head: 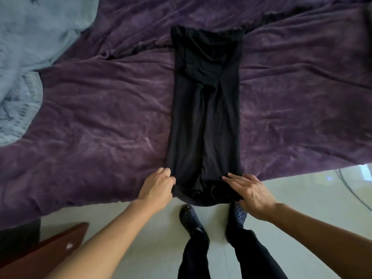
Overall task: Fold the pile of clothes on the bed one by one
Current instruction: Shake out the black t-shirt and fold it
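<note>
A purple bed cover (100, 109) fills most of the view, from 9 o'clock across to 3 o'clock; its pile is short and velvety, with a dull sheen, and it is creased into long shallow ridges that run toward the middle. Its near edge hangs over a pale, smooth, slightly glossy floor (302, 194) from 6 to 4 o'clock. A dark thin cable (350, 190) curves across that floor at 4 o'clock; a reddish-brown wooden board (46, 248) with a flat face and a sharp corner slants in at 8 o'clock. A heap of grey-blue cloth (30, 47), soft and rumpled with a ribbed band along one rounded edge, lies on the cover at 10 o'clock.

The black garment (205, 117) lies flat on the cover in the centre, a long narrow strip from 12 o'clock down to 6 o'clock; it is thin, matt and limp, folded lengthwise with a seam-like crease down its middle, and a darker doubled panel sits at its far end. Its near end is bunched and droops just over the edge of the cover.

The left hand (157, 185), at 7 o'clock of the strip, grips the near left corner with its fingers curled round the cloth; the right hand (251, 192), at 5 o'clock of it, rests on the near right corner with its fingers straight and spread.

Below, at 6 o'clock, stand two dark blue clogs (188, 216) with round holes, under black trouser legs (193, 256).
</note>
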Action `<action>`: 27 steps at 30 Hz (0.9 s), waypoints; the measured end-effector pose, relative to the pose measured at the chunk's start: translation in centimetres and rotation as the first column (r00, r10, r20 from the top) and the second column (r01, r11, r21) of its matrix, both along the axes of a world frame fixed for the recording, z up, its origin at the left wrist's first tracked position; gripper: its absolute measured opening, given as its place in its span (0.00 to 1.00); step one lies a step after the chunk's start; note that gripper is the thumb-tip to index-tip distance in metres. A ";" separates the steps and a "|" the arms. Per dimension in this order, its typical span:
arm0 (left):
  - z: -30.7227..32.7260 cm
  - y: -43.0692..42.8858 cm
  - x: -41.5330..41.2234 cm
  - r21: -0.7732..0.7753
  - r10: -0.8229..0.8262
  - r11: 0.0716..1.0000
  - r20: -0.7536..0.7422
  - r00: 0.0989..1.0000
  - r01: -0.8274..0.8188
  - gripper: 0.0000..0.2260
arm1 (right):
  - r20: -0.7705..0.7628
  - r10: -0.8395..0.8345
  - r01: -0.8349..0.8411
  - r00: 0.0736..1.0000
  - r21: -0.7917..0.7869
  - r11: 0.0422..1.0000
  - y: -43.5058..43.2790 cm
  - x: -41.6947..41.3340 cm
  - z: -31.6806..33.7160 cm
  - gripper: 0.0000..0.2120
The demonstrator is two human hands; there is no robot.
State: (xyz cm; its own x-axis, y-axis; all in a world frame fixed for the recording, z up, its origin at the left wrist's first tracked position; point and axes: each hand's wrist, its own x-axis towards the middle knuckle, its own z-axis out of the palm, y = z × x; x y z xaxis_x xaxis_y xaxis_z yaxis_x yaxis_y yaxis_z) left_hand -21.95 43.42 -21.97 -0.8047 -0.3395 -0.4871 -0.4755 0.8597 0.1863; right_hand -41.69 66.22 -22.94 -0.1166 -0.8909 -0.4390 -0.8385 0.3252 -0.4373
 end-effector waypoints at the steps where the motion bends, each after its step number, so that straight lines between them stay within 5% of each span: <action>1: 0.7 -1.0 -0.7 0.040 -0.013 0.999 -0.035 0.999 0.014 0.14 | 0.026 -0.059 0.059 0.998 -0.008 0.998 -0.4 -0.6 0.4 0.28; 5: 3.6 -6.2 -5.5 0.197 0.153 0.974 -0.185 0.971 -0.116 0.08 | 0.143 -0.340 0.340 0.930 0.021 0.940 -4.9 -5.9 2.7 0.03; 10: 4.4 -12.7 -14.9 0.491 0.643 0.719 -0.201 0.739 -0.492 0.04 | 0.473 -0.634 0.709 0.612 0.027 0.705 -13.8 -15.3 3.5 0.10; 16: -0.5 -18.6 -24.7 0.458 0.803 0.576 -0.164 0.573 -0.677 0.05 | 0.520 -0.749 0.788 0.411 0.210 0.579 -21.8 -24.4 -1.1 0.10; 17: -1.4 -18.9 -25.8 0.411 0.814 0.570 -0.167 0.556 -0.711 0.08 | 0.435 -0.777 0.790 0.455 0.204 0.577 -22.2 -25.0 -1.9 0.15; 19: -2.8 -18.7 -26.6 0.195 0.762 0.642 -0.276 0.586 -0.742 0.14 | 0.067 -0.717 0.719 0.693 0.003 0.695 -22.1 -25.5 -3.4 0.25; 21: -4.0 -17.6 -26.6 -0.087 0.467 0.817 -0.480 0.743 -0.570 0.15 | -0.200 -0.535 0.469 0.821 -0.299 0.831 -21.6 -24.3 -4.7 0.26; 23: -5.8 -15.8 -26.2 -0.250 0.106 0.933 -0.500 0.860 -0.260 0.17 | -0.258 -0.351 0.209 0.900 -0.451 0.868 -21.6 -22.4 -6.0 0.25; 25: -7.6 -14.6 -25.7 -0.254 -0.045 0.966 -0.310 0.950 -0.037 0.21 | -0.283 -0.136 0.038 0.949 -0.328 0.944 -21.6 -21.1 -7.9 0.27; 27: -9.6 -14.8 -24.9 -0.225 -0.008 0.974 -0.080 0.997 -0.010 0.26 | -0.296 -0.019 -0.012 0.955 -0.102 0.995 -21.1 -21.3 -10.0 0.31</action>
